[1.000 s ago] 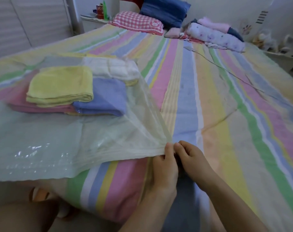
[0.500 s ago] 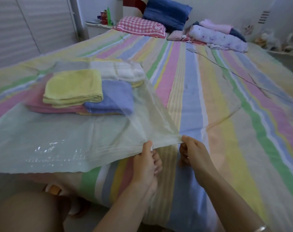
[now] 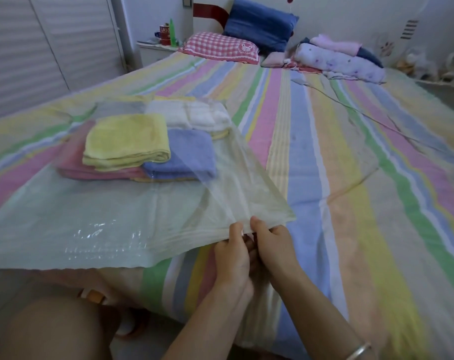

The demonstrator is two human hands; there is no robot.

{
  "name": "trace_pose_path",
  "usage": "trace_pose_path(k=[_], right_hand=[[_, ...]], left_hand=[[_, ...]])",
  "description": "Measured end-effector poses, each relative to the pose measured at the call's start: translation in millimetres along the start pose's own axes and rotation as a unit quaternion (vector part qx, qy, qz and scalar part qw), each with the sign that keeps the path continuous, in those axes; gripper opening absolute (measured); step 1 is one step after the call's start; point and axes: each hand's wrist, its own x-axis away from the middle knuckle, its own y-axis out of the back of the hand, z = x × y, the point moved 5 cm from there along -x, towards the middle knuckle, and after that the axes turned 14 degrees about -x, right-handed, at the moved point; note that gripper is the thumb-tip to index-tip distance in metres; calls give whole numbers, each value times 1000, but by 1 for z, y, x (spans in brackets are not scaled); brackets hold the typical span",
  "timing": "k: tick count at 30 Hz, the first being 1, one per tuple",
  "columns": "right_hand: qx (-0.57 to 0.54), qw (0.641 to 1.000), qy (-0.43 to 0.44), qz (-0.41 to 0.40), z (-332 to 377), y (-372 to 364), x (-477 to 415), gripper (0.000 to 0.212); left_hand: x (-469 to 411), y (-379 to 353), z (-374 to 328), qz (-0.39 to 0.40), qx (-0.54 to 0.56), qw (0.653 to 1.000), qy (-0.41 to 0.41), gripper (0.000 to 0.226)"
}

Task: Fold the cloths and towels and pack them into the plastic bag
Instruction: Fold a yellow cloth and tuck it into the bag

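A large clear plastic bag (image 3: 96, 216) lies flat on the striped bed. Inside it, at the far end, sit folded towels: a yellow one (image 3: 127, 137) on top of a pink one (image 3: 72, 165), a blue one (image 3: 184, 154) beside them and a white one (image 3: 189, 116) behind. My left hand (image 3: 233, 253) and my right hand (image 3: 271, 242) are side by side at the bag's near right edge. Both pinch the plastic there and hold the edge slightly off the bed.
The striped bedsheet (image 3: 350, 178) spreads wide to the right. Pillows (image 3: 220, 45) and bundled bedding (image 3: 340, 61) lie at the headboard. A thin cable (image 3: 350, 107) runs across the sheet. A nightstand (image 3: 155, 48) with bottles stands far left. My knee (image 3: 52, 331) is at the lower left.
My hands were apart on the bag's edge half a second ago; now they are together again near its corner. The view has shifted slightly; the towels stay put.
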Motion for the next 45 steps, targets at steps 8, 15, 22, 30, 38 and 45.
trace_pose_path(k=[8,15,22,30,38,45], right_hand=[[-4,999,29,-22,-1,7,-5,21],[-24,999,1,-21,-11,10,-11,20],[-36,999,-10,-39,-16,11,-12,19],[-82,988,-110,78,-23,-88,40,58],[-8,993,-68,92,-44,-139,44,24],[-19,996,-33,78,-39,-127,39,29]], left_hand=[[-18,39,-3,1,56,998,-11,37],[-28,103,-11,-32,42,998,-36,41],[-28,135,-16,-69,28,995,-61,42],[-20,135,-22,-92,-61,991,-79,40],[-15,153,-32,-124,-75,987,-73,24],[-18,163,-31,-91,-40,992,-72,37]])
